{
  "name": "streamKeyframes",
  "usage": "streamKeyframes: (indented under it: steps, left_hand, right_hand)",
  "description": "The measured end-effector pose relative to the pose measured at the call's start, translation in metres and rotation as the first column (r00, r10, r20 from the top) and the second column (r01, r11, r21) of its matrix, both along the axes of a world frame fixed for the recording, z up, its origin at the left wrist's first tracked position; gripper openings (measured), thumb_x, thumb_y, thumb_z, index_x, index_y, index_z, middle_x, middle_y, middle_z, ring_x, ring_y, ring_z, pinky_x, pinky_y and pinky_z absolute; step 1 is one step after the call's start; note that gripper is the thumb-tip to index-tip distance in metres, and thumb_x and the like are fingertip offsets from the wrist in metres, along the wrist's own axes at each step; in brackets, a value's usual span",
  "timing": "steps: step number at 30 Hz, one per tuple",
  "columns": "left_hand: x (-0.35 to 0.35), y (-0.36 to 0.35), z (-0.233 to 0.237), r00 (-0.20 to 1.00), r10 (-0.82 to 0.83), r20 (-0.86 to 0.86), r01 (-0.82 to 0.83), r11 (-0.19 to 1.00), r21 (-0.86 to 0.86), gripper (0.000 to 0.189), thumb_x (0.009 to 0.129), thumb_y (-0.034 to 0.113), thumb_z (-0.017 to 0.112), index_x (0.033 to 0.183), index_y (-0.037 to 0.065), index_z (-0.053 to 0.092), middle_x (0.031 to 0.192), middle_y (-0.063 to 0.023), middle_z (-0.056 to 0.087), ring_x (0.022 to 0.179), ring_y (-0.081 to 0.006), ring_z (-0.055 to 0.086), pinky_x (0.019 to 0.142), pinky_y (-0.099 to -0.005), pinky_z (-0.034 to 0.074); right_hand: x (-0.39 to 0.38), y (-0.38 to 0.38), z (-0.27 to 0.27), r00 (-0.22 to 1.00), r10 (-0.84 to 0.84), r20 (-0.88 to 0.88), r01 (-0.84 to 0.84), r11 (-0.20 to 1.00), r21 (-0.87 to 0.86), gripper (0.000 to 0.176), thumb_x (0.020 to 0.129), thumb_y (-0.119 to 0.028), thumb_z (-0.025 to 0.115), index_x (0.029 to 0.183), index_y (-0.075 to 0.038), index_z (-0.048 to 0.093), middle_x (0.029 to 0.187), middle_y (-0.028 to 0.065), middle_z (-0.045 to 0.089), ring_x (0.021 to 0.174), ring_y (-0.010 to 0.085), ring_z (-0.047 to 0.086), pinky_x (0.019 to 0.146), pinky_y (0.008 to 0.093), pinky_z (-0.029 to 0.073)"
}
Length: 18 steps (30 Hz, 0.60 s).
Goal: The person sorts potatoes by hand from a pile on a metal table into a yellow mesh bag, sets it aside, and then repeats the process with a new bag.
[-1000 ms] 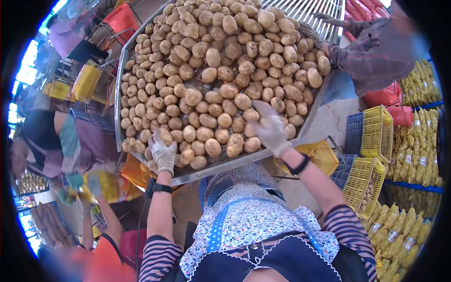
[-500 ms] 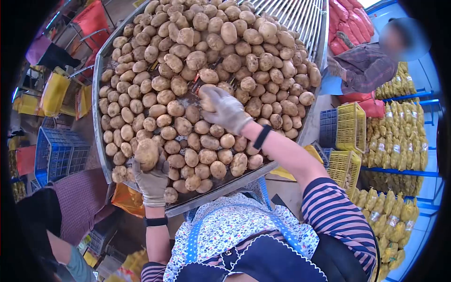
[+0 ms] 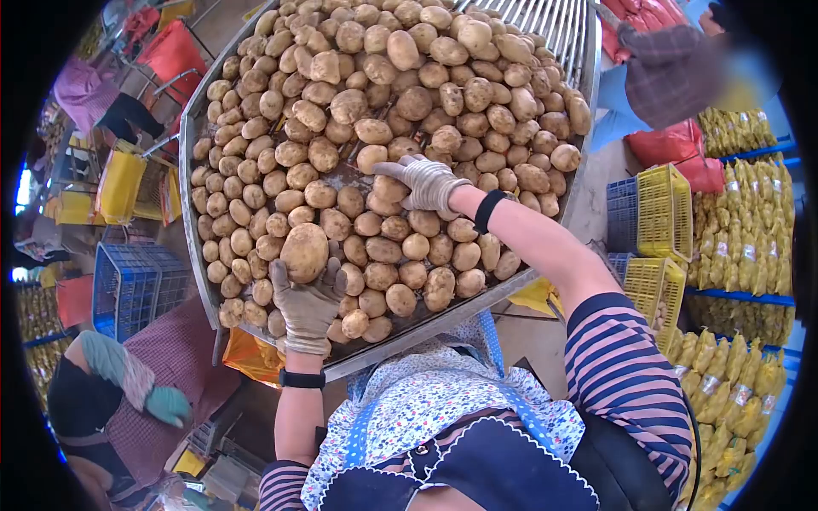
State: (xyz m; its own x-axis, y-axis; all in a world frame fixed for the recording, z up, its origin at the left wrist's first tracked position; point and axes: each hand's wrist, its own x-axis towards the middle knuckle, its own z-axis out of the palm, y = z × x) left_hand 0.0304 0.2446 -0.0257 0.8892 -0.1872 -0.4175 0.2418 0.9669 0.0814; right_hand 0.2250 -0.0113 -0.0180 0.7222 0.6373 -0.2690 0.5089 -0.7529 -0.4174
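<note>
Many potatoes lie spread over a metal-edged sorting table. My left hand, in a dirty light glove, is at the near left of the table with its fingers wrapped round a large potato. Near the middle of the pile, my right hand, gloved too, reaches in from the right. Its fingers rest over a potato, and another potato lies just beyond the fingertips. Both wrists wear black bands.
Metal slats form the table's far end. Yellow crates and racks of yellow net bags stand right. One person is at the upper right; a co-worker's teal-gloved hand is lower left, near blue crates.
My right hand has shifted slightly right and its fingers have straightened somewhat. My left hand keeps the large potato. The camera view has moved, and the co-worker's gloved arm at left has come up.
</note>
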Motion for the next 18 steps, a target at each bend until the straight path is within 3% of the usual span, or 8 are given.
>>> streamKeyframes:
  steps: [3,4,5,7,8,14,16,18]
  left_hand:
    - [-0.003,-0.015,0.010,1.000,-0.017,0.006,0.016,0.997,0.072,0.078,0.086,0.056,0.063,0.142,0.007,0.041,0.137,-0.0201,0.052,0.116,-0.0353,0.059,0.098,-0.0546,0.048]
    - [-0.005,-0.024,0.014,1.000,-0.005,-0.018,0.007,0.993,0.119,0.078,0.085,0.056,0.063,0.142,0.007,0.041,0.137,-0.0209,0.051,0.122,-0.0357,0.054,0.103,-0.0560,0.043]
    - [-0.008,-0.031,0.017,0.999,-0.036,-0.017,0.038,0.993,0.114,0.078,0.085,0.056,0.063,0.142,0.007,0.041,0.137,-0.0209,0.051,0.122,-0.0357,0.054,0.103,-0.0560,0.043]
    - [-0.004,-0.052,0.023,0.994,-0.110,-0.025,0.112,0.987,0.116,0.078,0.085,0.057,0.061,0.141,0.007,0.042,0.141,-0.0211,0.046,0.132,-0.0363,0.043,0.111,-0.0600,0.030]
    - [-0.004,-0.072,0.037,0.983,-0.180,0.022,0.173,0.967,0.187,0.079,0.084,0.058,0.061,0.141,0.007,0.042,0.142,-0.0209,0.045,0.132,-0.0365,0.042,0.112,-0.0602,0.027]
    - [-0.042,-0.231,0.060,0.856,-0.516,-0.039,0.512,0.835,0.200,0.085,0.080,0.055,0.064,0.145,0.006,0.036,0.145,-0.0179,0.040,0.137,-0.0376,0.034,0.112,-0.0624,0.027]
    - [-0.054,-0.278,0.045,0.777,-0.624,-0.079,0.623,0.746,0.235,0.087,0.080,0.053,0.066,0.145,0.005,0.035,0.146,-0.0201,0.039,0.136,-0.0383,0.035,0.112,-0.0634,0.027]
    - [-0.062,-0.327,0.032,0.697,-0.707,-0.118,0.707,0.653,0.272,0.089,0.080,0.052,0.068,0.145,0.003,0.033,0.146,-0.0222,0.037,0.136,-0.0390,0.036,0.112,-0.0643,0.026]
  right_hand:
    - [-0.005,-0.005,0.009,0.986,-0.110,-0.124,0.118,0.991,0.057,0.084,0.070,-0.017,0.081,0.143,-0.023,0.041,0.127,0.0180,0.055,0.121,0.0379,0.052,0.102,0.0444,0.044]
    - [-0.012,-0.010,0.007,0.998,-0.040,-0.056,0.057,0.936,0.348,0.085,0.069,-0.017,0.080,0.144,-0.018,0.039,0.128,0.0178,0.054,0.122,0.0348,0.052,0.103,0.0416,0.044]
    - [-0.022,-0.018,0.015,0.999,-0.004,0.040,-0.021,0.804,0.594,0.086,0.069,-0.017,0.079,0.144,-0.013,0.037,0.128,0.0176,0.054,0.122,0.0317,0.052,0.103,0.0389,0.044]
    - [-0.061,-0.030,0.034,0.897,0.099,-0.431,0.333,0.490,0.806,0.086,0.067,-0.012,0.078,0.144,-0.008,0.038,0.132,0.0131,0.052,0.125,0.0237,0.048,0.107,0.0346,0.039]
    - [-0.085,-0.037,0.038,0.914,0.021,-0.406,0.362,0.411,0.837,0.087,0.066,-0.010,0.079,0.144,-0.009,0.038,0.131,0.0110,0.053,0.124,0.0218,0.047,0.108,0.0334,0.039]
    - [-0.254,-0.179,0.061,0.587,-0.129,-0.799,0.797,-0.080,0.598,0.084,0.070,-0.004,0.075,0.144,-0.009,0.037,0.128,0.0065,0.053,0.120,0.0187,0.049,0.105,0.0306,0.039]
    - [-0.295,-0.219,0.040,0.509,-0.110,-0.854,0.778,-0.365,0.511,0.079,0.073,-0.008,0.075,0.143,-0.008,0.039,0.127,0.0053,0.053,0.119,0.0171,0.050,0.104,0.0308,0.041]
    - [-0.327,-0.260,0.015,0.455,-0.262,-0.851,0.710,-0.470,0.524,0.078,0.071,-0.007,0.075,0.140,-0.011,0.040,0.121,0.0040,0.053,0.111,0.0157,0.053,0.097,0.0303,0.047]
